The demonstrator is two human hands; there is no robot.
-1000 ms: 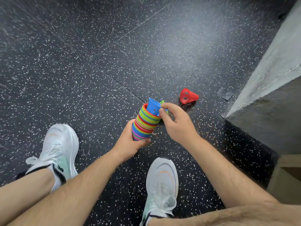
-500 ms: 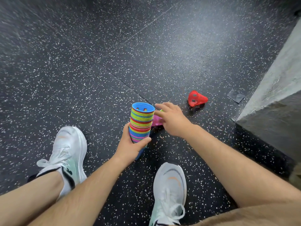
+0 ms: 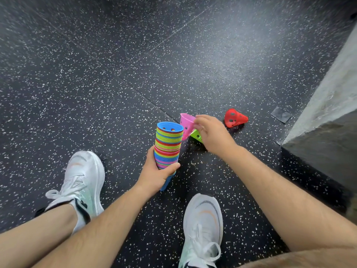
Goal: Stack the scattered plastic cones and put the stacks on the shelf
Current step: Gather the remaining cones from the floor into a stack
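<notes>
My left hand (image 3: 155, 174) grips a tall stack of many-coloured plastic cones (image 3: 168, 146) near its lower end, wide ends up, with a blue cone on top. Just right of the stack, my right hand (image 3: 211, 132) pinches the rim of a pink cone (image 3: 185, 123) and holds it tilted above the floor. A green cone (image 3: 196, 135) lies on the floor under that hand, partly hidden by it. A red perforated cone (image 3: 235, 118) lies on its side further right.
The floor is black speckled rubber (image 3: 135, 64). My two white shoes, the left (image 3: 83, 180) and the right (image 3: 202, 225), flank the stack. A grey concrete block (image 3: 328, 113) rises at the right, with a dark tape patch (image 3: 281, 114) on the floor beside it.
The blue cone went into the top of the stack. My right hand then moved to the pink cone on the floor and lifted it up beside the stack.
</notes>
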